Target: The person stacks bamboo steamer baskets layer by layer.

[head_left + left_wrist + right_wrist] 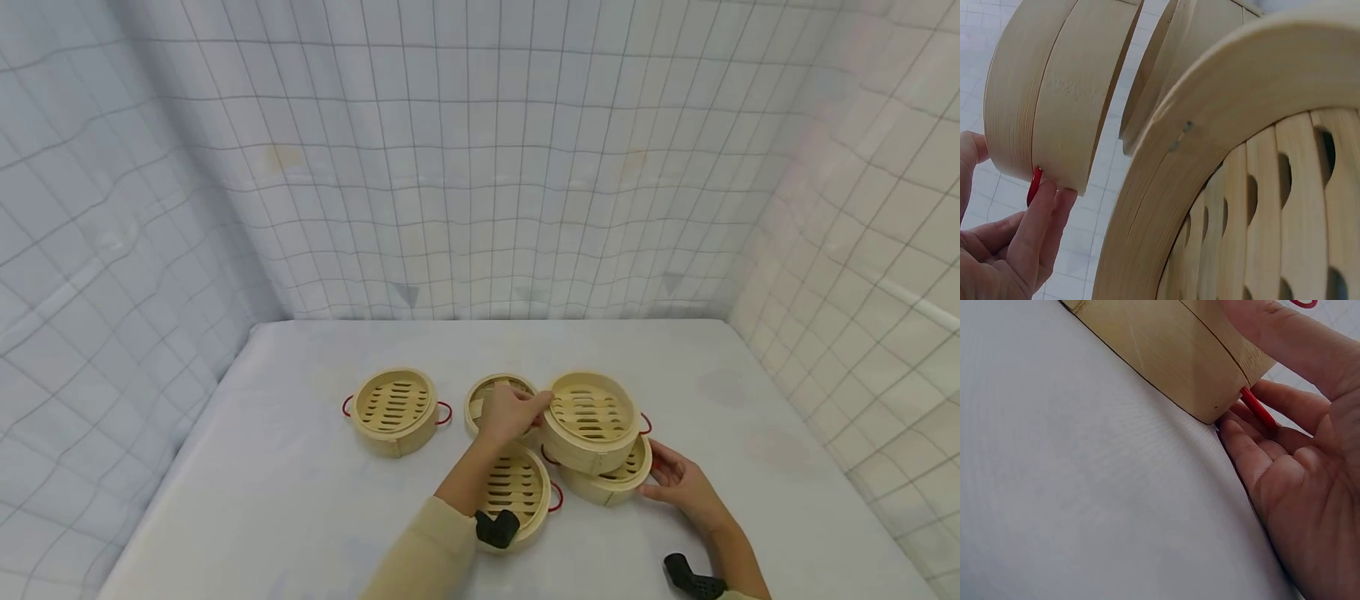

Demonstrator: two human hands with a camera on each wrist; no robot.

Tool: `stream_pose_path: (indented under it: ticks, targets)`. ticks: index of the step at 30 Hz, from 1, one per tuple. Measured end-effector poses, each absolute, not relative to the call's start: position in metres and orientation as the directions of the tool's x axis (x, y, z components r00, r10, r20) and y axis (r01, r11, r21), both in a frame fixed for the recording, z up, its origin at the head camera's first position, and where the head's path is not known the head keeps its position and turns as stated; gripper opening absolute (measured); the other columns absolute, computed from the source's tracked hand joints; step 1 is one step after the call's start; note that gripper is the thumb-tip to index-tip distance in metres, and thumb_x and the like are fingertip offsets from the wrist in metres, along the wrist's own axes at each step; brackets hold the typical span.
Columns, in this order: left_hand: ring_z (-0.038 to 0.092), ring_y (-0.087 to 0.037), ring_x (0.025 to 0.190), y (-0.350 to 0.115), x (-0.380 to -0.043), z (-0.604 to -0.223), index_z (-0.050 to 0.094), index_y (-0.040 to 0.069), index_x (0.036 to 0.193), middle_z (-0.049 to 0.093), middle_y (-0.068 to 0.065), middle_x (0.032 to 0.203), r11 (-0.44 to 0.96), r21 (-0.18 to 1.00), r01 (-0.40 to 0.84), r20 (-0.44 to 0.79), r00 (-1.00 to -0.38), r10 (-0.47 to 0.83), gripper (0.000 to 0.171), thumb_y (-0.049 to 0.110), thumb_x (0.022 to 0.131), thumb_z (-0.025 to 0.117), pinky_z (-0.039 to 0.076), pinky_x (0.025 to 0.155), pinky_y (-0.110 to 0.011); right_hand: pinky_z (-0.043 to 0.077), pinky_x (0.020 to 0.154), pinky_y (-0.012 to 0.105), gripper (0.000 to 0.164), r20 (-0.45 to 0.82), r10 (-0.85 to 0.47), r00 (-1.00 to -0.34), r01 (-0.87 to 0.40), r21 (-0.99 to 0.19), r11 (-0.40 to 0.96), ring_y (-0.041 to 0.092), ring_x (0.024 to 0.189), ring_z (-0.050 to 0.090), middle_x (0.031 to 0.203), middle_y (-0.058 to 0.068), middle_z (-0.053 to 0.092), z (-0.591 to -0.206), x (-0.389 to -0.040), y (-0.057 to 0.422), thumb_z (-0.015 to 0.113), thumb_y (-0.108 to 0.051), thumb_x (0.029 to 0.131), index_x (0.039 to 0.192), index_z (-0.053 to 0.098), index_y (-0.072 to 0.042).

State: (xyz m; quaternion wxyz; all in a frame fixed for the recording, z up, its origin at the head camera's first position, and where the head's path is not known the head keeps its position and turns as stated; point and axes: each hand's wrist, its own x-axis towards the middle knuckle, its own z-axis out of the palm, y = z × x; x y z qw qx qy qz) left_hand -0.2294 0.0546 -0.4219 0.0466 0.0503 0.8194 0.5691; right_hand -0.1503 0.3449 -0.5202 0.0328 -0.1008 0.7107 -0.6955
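A: Grip state on the left hand [512, 414]?
B: Clamped. The upper bamboo steamer basket [591, 421] is held at its left side, fingers set by a red side loop [1034, 185].
A: Where is that basket?
B: Right of centre, above the lower bamboo steamer basket [606, 493]. The lower one is partly covered; whether the two touch can't be told.
A: And the right hand [682, 483]?
B: Grip also clamped, on the lower basket's right side. Thumb is laid along the wall; a red handle [1259, 409] is seen among the fingers.
A: Anything else on the desk [315, 467]?
B: Three more. The left steamer [395, 408] is set well apart. The rear steamer [472, 408] is partly hidden by the left hand. The front steamer [517, 487] is crossed by the left forearm. Black mounts [497, 528] are worn on both wrists.
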Motion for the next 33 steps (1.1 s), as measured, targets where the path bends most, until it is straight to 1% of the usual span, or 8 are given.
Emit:
stream_pose_path:
  ticks: [5, 8, 14, 18, 21, 24, 27, 33]
  targets:
    - [0.052, -0.012, 0.045, 0.065, -0.225, -0.427, 0.066, 0.012, 0.051, 0.058, 0.006, 0.047, 0.381, 0.924, 0.032, -0.018, -0.992, 0.128, 0.038, 0.04, 0.076, 0.066, 0.027, 0.037, -0.02, 0.037, 0.091, 0.017, 0.083, 0.115, -0.201, -0.973, -0.114, -0.993, -0.016, 0.0, 0.113, 0.047, 0.124, -0.004, 0.047, -0.521, -0.15, 0.344, 0.069, 0.015, 0.069, 0.134, 0.018, 0.022]
    - [0.049, -0.008, 0.047, 0.071, -0.224, -0.427, 0.068, 0.012, 0.055, 0.058, 0.007, 0.049, 0.389, 0.92, 0.04, -0.014, -0.991, 0.135, 0.035, 0.04, 0.076, 0.066, 0.029, 0.04, -0.021, 0.038, 0.091, 0.019, 0.082, 0.121, -0.21, -0.97, -0.115, -0.992, -0.043, 0.002, 0.111, 0.049, 0.123, -0.003, 0.049, -0.521, -0.15, 0.344, 0.068, 0.017, 0.069, 0.133, 0.017, 0.023]
    - [0.054, -0.008, 0.051, 0.084, -0.223, -0.427, 0.07, 0.012, 0.061, 0.058, 0.007, 0.05, 0.388, 0.919, 0.064, -0.009, -0.983, 0.184, 0.033, 0.04, 0.078, 0.066, 0.041, 0.045, -0.022, 0.038, 0.092, 0.021, 0.081, 0.132, -0.217, -0.967, -0.126, -0.991, -0.042, 0.003, 0.114, 0.048, 0.125, -0.003, 0.047, -0.522, -0.15, 0.346, 0.068, 0.016, 0.07, 0.132, 0.017, 0.023]
    - [0.05, -0.008, 0.047, 0.09, -0.222, -0.427, 0.068, 0.013, 0.057, 0.058, 0.004, 0.049, 0.374, 0.925, 0.065, -0.013, -0.979, 0.202, 0.034, 0.04, 0.078, 0.065, 0.037, 0.042, -0.021, 0.037, 0.093, 0.021, 0.077, 0.109, -0.185, -0.977, -0.112, -0.994, 0.005, 0.003, 0.116, 0.047, 0.127, -0.001, 0.047, -0.522, -0.15, 0.347, 0.07, 0.013, 0.07, 0.132, 0.026, 0.019]
    - [0.042, -0.008, 0.043, 0.092, -0.221, -0.429, 0.067, 0.013, 0.054, 0.058, 0.003, 0.049, 0.379, 0.923, 0.062, -0.016, -0.98, 0.199, 0.036, 0.04, 0.078, 0.066, 0.029, 0.038, -0.021, 0.038, 0.093, 0.02, 0.073, 0.089, -0.156, -0.984, -0.095, -0.995, 0.036, 0.002, 0.114, 0.048, 0.125, 0.002, 0.049, -0.522, -0.15, 0.347, 0.072, 0.012, 0.069, 0.129, 0.03, 0.019]
    - [0.037, -0.007, 0.042, 0.091, -0.22, -0.432, 0.067, 0.013, 0.053, 0.057, 0.003, 0.048, 0.388, 0.919, 0.062, -0.017, -0.981, 0.196, 0.037, 0.04, 0.078, 0.066, 0.024, 0.037, -0.021, 0.038, 0.091, 0.019, 0.073, 0.084, -0.145, -0.986, -0.092, -0.995, 0.05, 0.0, 0.112, 0.049, 0.125, 0.005, 0.049, -0.523, -0.15, 0.346, 0.072, 0.011, 0.068, 0.127, 0.031, 0.021]
    - [0.038, -0.008, 0.042, 0.09, -0.22, -0.434, 0.067, 0.012, 0.054, 0.056, 0.004, 0.047, 0.394, 0.917, 0.069, -0.01, -0.981, 0.196, 0.037, 0.04, 0.078, 0.066, 0.025, 0.038, -0.021, 0.038, 0.091, 0.018, 0.072, 0.1, -0.15, -0.984, -0.108, -0.993, 0.05, -0.001, 0.112, 0.048, 0.124, 0.006, 0.049, -0.524, -0.15, 0.346, 0.073, 0.011, 0.068, 0.125, 0.031, 0.024]
    - [0.041, -0.008, 0.043, 0.089, -0.219, -0.431, 0.067, 0.013, 0.054, 0.056, 0.006, 0.047, 0.403, 0.911, 0.085, -0.003, -0.977, 0.212, 0.035, 0.039, 0.078, 0.065, 0.027, 0.038, -0.021, 0.038, 0.091, 0.019, 0.071, 0.118, -0.151, -0.982, -0.124, -0.992, 0.034, 0.0, 0.112, 0.049, 0.119, -0.003, 0.053, -0.523, -0.15, 0.345, 0.072, 0.013, 0.067, 0.123, 0.031, 0.025]
